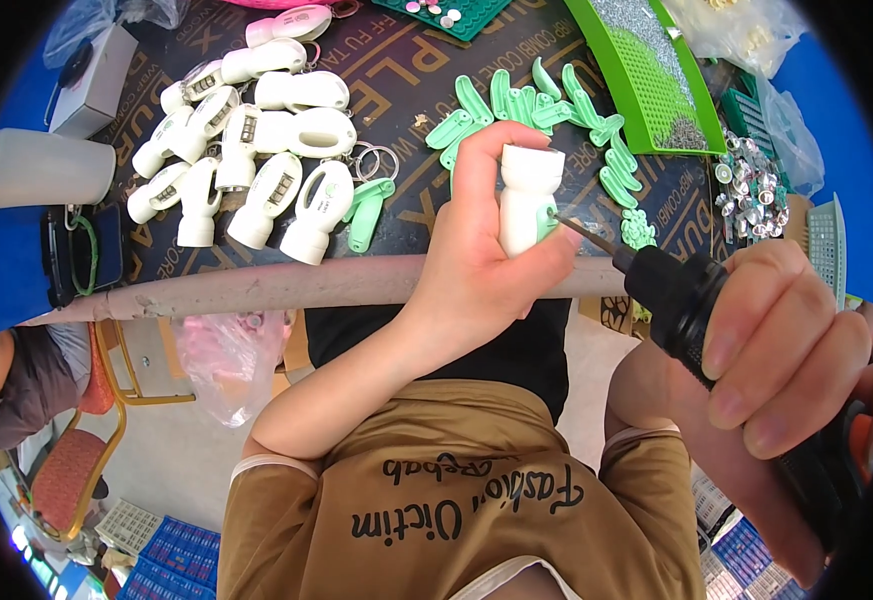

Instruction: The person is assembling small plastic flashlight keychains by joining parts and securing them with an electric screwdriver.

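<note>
A dark printed board covers the desk [406, 60], its worn pale edge [286, 283] curving across the frame under bright, even light. Below it lies a pale grey floor [171, 450]. At lower left stands a metal-framed chair with a red cushioned seat [68, 470], and beside it blue plastic crates [181, 555] and a white slotted basket [128, 522] rest on the floor. A crumpled clear plastic bag [228, 365] hangs under the desk's edge.
</note>
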Motion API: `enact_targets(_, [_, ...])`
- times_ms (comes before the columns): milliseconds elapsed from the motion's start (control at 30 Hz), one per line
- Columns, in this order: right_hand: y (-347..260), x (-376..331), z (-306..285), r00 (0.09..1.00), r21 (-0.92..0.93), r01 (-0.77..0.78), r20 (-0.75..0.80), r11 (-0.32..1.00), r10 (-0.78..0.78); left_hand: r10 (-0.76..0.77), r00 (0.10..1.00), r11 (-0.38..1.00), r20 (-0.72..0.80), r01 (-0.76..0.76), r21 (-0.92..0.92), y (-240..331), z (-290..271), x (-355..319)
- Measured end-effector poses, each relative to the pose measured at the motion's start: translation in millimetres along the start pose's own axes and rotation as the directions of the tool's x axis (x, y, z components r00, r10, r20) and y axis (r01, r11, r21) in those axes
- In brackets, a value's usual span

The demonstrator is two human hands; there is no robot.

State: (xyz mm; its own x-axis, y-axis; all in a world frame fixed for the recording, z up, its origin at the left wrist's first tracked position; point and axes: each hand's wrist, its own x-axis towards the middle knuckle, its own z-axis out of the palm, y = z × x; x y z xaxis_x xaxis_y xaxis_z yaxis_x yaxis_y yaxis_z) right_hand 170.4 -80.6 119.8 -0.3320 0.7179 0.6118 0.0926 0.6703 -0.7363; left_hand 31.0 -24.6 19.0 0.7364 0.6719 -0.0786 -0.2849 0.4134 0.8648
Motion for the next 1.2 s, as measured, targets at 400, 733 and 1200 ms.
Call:
enact_targets(400, [8.0,-6.8,13.1,0.982,-0.042,0.069,-0.173,0.997,-0.075,0.048,0.999,0.994,0.002,-0.048,0.101,-6.8,-4.4,1.5])
enact_targets(733, [8.2,-18.0,29.0,0.937,-0.083,0.116,-0.321,0.99,-0.136,0.048,0.999,0.992,-0.021,-0.045,0.121,-7.0,-3.9,2.4])
enact_targets(1200, [7.6,-17.1,32.1,0.876,-0.078,0.152,-0.45,0.985,-0.171,0.108,0.994,0.977,-0.031,-0.101,0.186,-11.7,-4.7,3.5])
